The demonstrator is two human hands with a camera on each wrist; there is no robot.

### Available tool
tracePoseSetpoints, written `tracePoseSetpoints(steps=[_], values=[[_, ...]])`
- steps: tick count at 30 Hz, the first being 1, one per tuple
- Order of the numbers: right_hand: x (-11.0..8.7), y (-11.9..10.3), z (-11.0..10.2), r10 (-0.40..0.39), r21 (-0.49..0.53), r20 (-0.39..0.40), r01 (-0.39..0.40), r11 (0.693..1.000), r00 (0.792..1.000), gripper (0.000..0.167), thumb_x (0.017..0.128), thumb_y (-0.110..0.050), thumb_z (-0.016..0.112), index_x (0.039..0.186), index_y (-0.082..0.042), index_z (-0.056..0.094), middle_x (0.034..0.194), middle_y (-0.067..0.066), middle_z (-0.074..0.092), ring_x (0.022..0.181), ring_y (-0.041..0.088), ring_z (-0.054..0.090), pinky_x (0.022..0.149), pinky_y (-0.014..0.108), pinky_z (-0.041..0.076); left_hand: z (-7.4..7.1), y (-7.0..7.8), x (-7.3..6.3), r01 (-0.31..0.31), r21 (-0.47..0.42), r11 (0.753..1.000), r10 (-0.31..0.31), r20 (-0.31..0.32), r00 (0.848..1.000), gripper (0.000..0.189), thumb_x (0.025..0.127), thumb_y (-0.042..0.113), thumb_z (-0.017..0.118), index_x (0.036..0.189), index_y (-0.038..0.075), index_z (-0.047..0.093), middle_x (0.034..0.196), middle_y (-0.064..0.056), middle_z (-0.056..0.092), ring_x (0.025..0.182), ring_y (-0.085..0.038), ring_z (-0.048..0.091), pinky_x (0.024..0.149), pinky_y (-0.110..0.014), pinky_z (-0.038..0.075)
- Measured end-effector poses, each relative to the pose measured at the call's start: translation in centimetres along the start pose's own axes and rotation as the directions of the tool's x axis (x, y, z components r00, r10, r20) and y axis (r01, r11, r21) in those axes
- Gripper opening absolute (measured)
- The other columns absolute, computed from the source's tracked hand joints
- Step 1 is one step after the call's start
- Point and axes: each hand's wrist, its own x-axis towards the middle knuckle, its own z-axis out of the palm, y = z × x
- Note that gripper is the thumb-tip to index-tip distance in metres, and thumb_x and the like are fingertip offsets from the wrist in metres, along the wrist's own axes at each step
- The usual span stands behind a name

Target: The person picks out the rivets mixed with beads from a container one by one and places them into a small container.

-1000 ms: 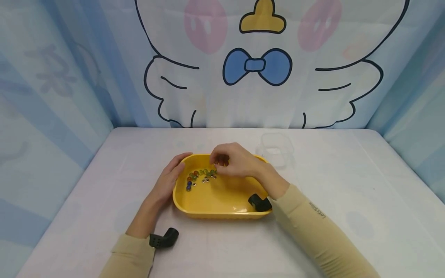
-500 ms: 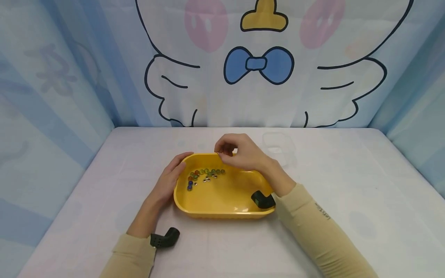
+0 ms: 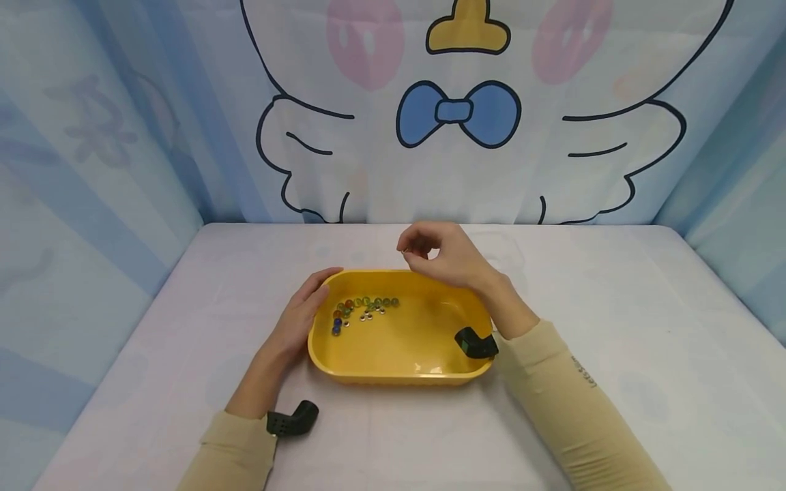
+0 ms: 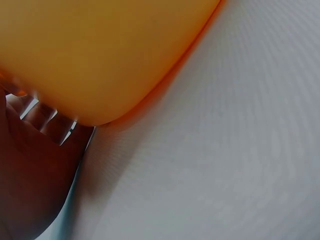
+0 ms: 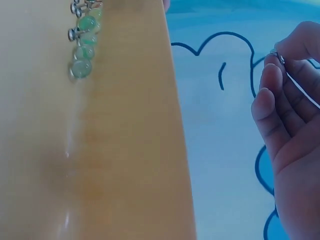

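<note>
From my end I'm seeing the right hand [image 3: 451, 258] pinching a metal bit [image 5: 281, 59] just past the far rim of the tray [image 3: 411, 348], while the left hand [image 3: 301, 310] is gripping its left end. Marbles [image 3: 366, 301] and small studs [image 3: 366, 317] are lying inside. I'm reading this step as carrying one bit clear — the next move, I'm judging, is calling for a snug pinch.

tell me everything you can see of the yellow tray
The yellow tray is a rounded rectangle with raised walls and a rim, smooth and glossy like plastic. It sits upright on the table, a long side facing the person. The left hand holds its far left corner. Toward the far left inside lie glassy marbles and small silvery pieces. A black wrist camera hides part of the right end.
</note>
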Motion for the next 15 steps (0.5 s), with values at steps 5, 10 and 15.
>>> tracePoseSetpoints(steps=[5, 10, 15], values=[[-0.2, -0.2, -1.1, 0.006, -0.015, -0.013, -0.007, 1.0, 1.0, 0.01, 0.089, 0.002, 0.065, 0.097, -0.003, 0.069, 0.09, 0.009, 0.067, 0.075, 0.021, 0.056, 0.067, 0.027, 0.047, 0.0, 0.0, -0.1, -0.007, -0.006, 1.0, 0.007, 0.003, 1.0, 0.042, 0.111, 0.028, 0.034, 0.151, 0.02, 0.042, 0.153, -0.002, 0.043, 0.141, -0.022, 0.036, 0.12, -0.043, 0.021], [-0.5, -0.1, -2.2, -0.011, -0.023, -0.031, 0.01, 1.0, 0.999, 0.01, 0.089, 0.004, 0.065, 0.097, -0.001, 0.069, 0.09, 0.009, 0.067, 0.075, 0.022, 0.055, 0.066, 0.025, 0.047, 0.0, 0.1, -0.1, -0.013, -0.009, 1.0, 0.013, 0.005, 1.0, 0.042, 0.111, 0.027, 0.034, 0.151, 0.02, 0.042, 0.153, -0.003, 0.043, 0.141, -0.023, 0.036, 0.12, -0.043, 0.022], [-0.7, 0.1, -3.1, -0.021, -0.02, -0.052, 0.02, 1.0, 0.998, 0.011, 0.089, 0.006, 0.064, 0.096, 0.0, 0.07, 0.089, 0.008, 0.067, 0.075, 0.022, 0.056, 0.065, 0.024, 0.048, 0.0, 0.0, 0.0, -0.016, -0.014, 1.0, 0.016, 0.008, 1.0, 0.042, 0.111, 0.027, 0.034, 0.151, 0.02, 0.042, 0.153, -0.003, 0.043, 0.141, -0.023, 0.036, 0.12, -0.043, 0.021]])
